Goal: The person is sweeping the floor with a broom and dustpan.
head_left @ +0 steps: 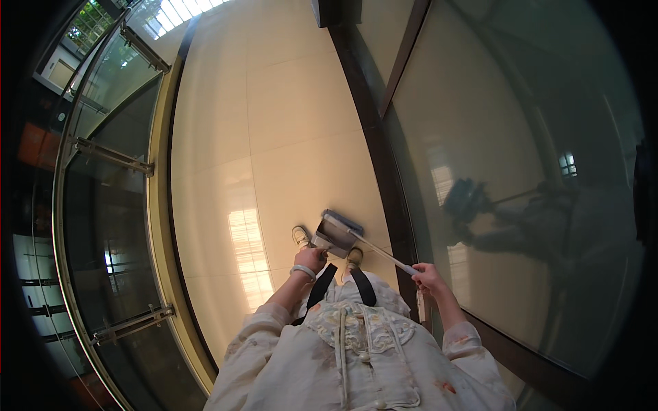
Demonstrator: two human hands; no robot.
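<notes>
One dustpan (pixel 329 239) sat at the left hand (pixel 310 258), one pale rod (pixel 385 255) in the right hand (pixel 427 276). Two shoes (pixel 301 237) showed near the left, one bracelet (pixel 303 271) on its wrist.

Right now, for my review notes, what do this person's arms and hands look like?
Both the left hand and the right hand are bare, without gloves. A pale band circles the left wrist. The left sleeve and right sleeve are loose and off-white, leaving the forearms uncovered; the right one shows a faint reddish patch.

Railing (pixel 110 226) left, wall (pixel 480 123) right, floor (pixel 301 116) between, dustpan (pixel 332 236) near shoes (pixel 300 237)
</notes>
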